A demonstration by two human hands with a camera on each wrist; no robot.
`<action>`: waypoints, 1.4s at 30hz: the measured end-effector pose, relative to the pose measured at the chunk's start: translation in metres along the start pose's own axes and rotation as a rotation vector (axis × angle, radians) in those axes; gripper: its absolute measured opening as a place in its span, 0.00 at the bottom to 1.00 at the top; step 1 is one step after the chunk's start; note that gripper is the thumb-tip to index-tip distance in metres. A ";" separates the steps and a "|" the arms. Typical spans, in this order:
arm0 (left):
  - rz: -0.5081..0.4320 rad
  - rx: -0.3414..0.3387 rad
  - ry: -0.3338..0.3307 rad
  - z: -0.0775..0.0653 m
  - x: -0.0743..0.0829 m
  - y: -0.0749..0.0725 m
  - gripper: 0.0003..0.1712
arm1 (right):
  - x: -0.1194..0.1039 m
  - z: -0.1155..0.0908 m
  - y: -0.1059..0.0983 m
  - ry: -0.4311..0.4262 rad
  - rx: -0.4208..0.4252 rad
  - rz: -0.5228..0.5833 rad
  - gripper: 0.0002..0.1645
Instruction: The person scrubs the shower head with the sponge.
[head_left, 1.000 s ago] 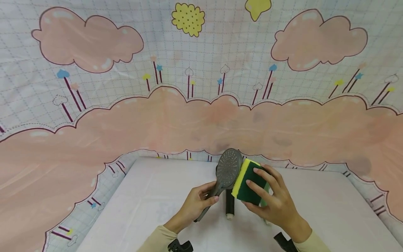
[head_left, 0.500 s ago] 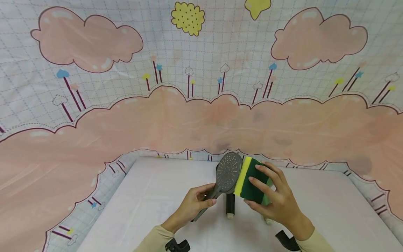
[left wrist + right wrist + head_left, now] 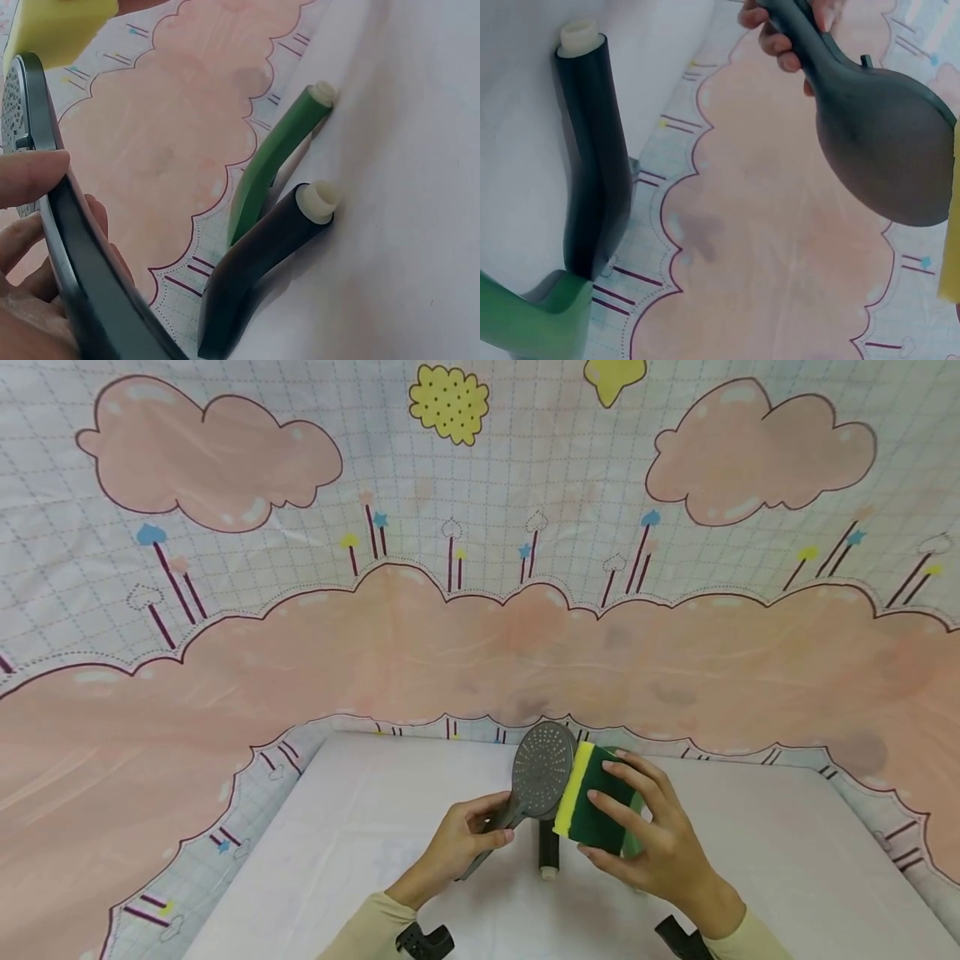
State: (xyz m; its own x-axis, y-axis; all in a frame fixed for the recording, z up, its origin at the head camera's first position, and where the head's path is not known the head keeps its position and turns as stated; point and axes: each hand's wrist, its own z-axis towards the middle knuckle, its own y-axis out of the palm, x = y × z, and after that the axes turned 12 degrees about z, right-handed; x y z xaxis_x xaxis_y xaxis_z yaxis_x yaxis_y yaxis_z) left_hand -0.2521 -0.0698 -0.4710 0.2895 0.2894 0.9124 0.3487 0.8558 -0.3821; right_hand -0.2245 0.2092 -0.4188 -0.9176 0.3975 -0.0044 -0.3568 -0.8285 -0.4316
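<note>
My left hand grips the handle of a grey shower head, holding it tilted above the table with its nozzle face toward me. In my right hand is a yellow and dark green scouring sponge. Fingers spread over the green side, and the yellow side lies against or very close to the shower head's right edge. The left wrist view shows the yellow side by the head's rim. From the right wrist, the smooth grey back of the shower head is visible, with only a strip of sponge.
On the white table, beyond the hands, lie a black bent tube and a green one, side by side, with cream ends. In the head view both are partly hidden. A cloud-patterned cloth covers the back and sides.
The sponge shifts slightly up and right by half a second ago, then back down and left along the shower head's edge. Both hands keep their holds; the shower head sits slightly lower than at first.
</note>
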 end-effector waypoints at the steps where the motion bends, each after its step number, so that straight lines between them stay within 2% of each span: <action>1: -0.001 -0.002 0.002 0.000 0.000 0.000 0.31 | 0.000 0.000 0.000 -0.003 0.000 0.004 0.35; 9: 0.003 -0.004 0.034 0.001 -0.001 0.002 0.32 | 0.005 0.002 -0.003 0.029 0.027 -0.010 0.35; 14: 0.028 0.040 0.000 0.001 0.002 0.005 0.32 | 0.004 0.001 -0.002 0.042 0.039 -0.002 0.35; 18: 0.010 0.067 -0.023 0.002 0.005 0.008 0.30 | 0.001 0.000 0.002 0.041 0.031 0.007 0.34; 28: -0.064 0.045 -0.028 0.004 0.006 0.013 0.30 | -0.002 0.002 0.012 -0.040 0.031 0.056 0.32; 35: -0.107 -0.008 -0.021 0.001 0.008 0.017 0.27 | 0.001 0.003 0.009 0.001 0.062 0.009 0.33; 42: -0.142 -0.040 0.004 -0.001 0.008 0.018 0.25 | 0.001 0.008 0.011 0.007 0.131 0.017 0.34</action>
State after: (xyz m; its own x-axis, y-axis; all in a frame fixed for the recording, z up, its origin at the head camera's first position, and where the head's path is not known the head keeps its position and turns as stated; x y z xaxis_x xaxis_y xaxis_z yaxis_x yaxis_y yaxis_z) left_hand -0.2427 -0.0521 -0.4709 0.2385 0.1648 0.9571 0.4214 0.8703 -0.2548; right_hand -0.2313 0.1970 -0.4162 -0.9226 0.3853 -0.0173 -0.3615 -0.8795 -0.3094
